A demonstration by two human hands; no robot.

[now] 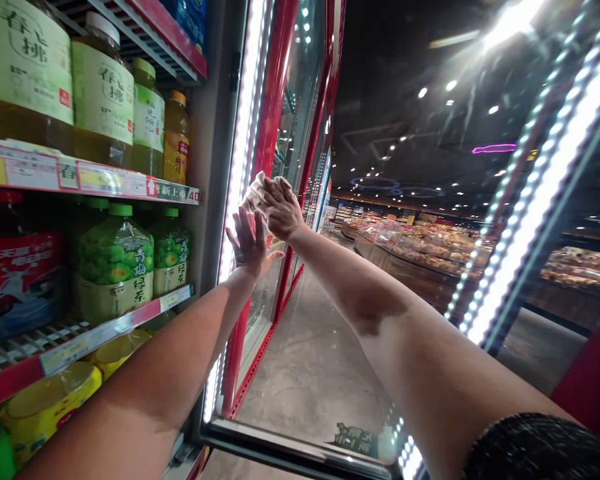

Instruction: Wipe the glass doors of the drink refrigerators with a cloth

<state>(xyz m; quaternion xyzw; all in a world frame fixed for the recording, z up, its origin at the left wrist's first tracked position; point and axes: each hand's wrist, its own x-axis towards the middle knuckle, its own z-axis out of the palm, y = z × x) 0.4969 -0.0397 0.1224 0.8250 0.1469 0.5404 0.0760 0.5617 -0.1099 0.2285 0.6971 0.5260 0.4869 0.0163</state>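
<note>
My right hand [281, 212] presses a crumpled, light-coloured cloth [261, 185] with its fingers over it, at the inner side of an open glass cooler door [300, 445]. Part of the cloth is hidden beneath the hand. Just below and to the left, my left hand [250, 241] is held up with its fingers spread and nothing in it. It appears to rest against the glass, though actual contact is hard to make out. Both arms reach forward from the bottom of the view.
Cooler shelves on the left carry large tea bottles [104, 93], green-capped bottles [116, 260] and yellow containers [55, 400]. A bright LED strip [540, 193] runs along the door's right side. Red-framed cooler doors [275, 87] stand beyond, above grey floor [310, 373]. Produce displays [410, 243] lie farther back.
</note>
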